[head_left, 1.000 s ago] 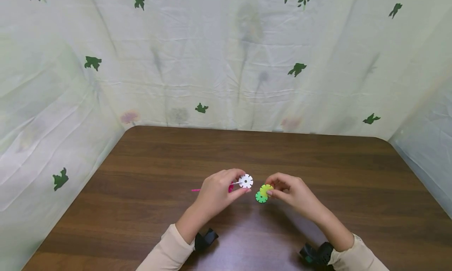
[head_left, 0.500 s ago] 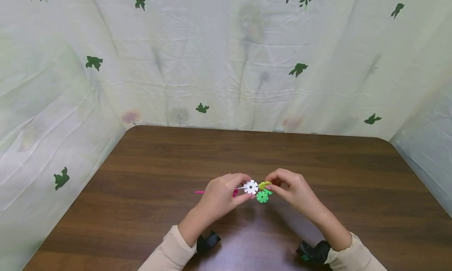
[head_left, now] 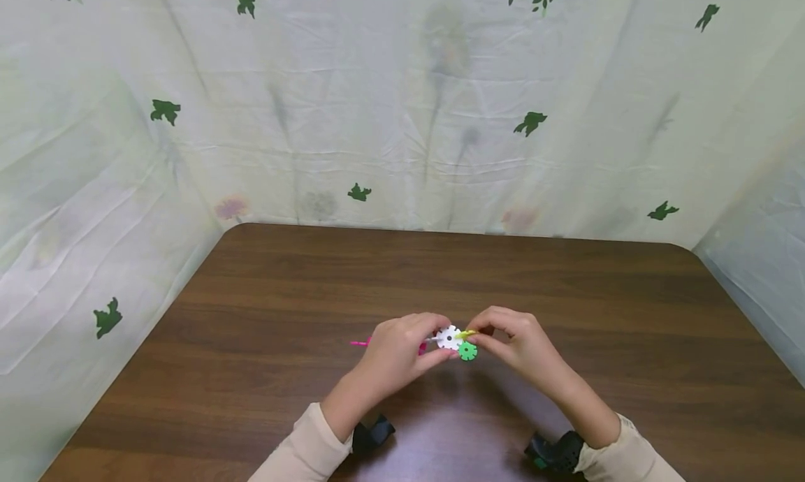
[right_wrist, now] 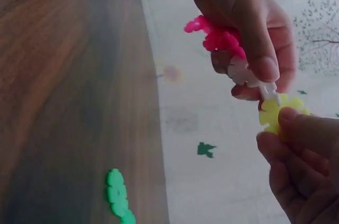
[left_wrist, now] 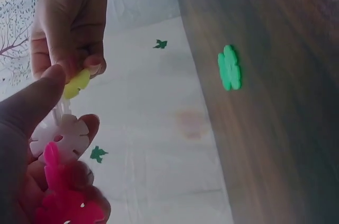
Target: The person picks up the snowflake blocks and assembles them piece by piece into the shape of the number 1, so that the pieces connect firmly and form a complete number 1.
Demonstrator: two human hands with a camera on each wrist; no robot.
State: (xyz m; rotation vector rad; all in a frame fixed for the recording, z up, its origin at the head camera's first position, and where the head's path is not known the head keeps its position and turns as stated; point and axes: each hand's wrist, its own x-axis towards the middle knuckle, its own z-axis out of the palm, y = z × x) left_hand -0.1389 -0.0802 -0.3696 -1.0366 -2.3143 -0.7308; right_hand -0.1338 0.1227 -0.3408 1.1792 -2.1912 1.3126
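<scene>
My left hand (head_left: 399, 346) grips a chain of notched flower-shaped discs: pink discs (right_wrist: 221, 41) at one end and white discs (left_wrist: 69, 138) at the other. Between thumb and fingers, my right hand (head_left: 516, 339) pinches a yellow notched disc (right_wrist: 273, 112). Its edge meets the outermost white disc, which stands edge-on in the right wrist view; how deep the notches sit together I cannot tell. Below the hands, joined green discs (left_wrist: 229, 68) lie on the table. My left fingers hide part of the chain.
The brown wooden table (head_left: 302, 286) spreads around both hands. A pale curtain (head_left: 402, 105) with green bird shapes hangs along its back and sides. Black wrist straps, the left one (head_left: 373, 433) and the right one (head_left: 555, 450), sit near the table.
My left hand has moved slightly right and toward me with the chain. The yellow disc has turned from flat to edge-on and come up to the white disc. The green discs stay put.
</scene>
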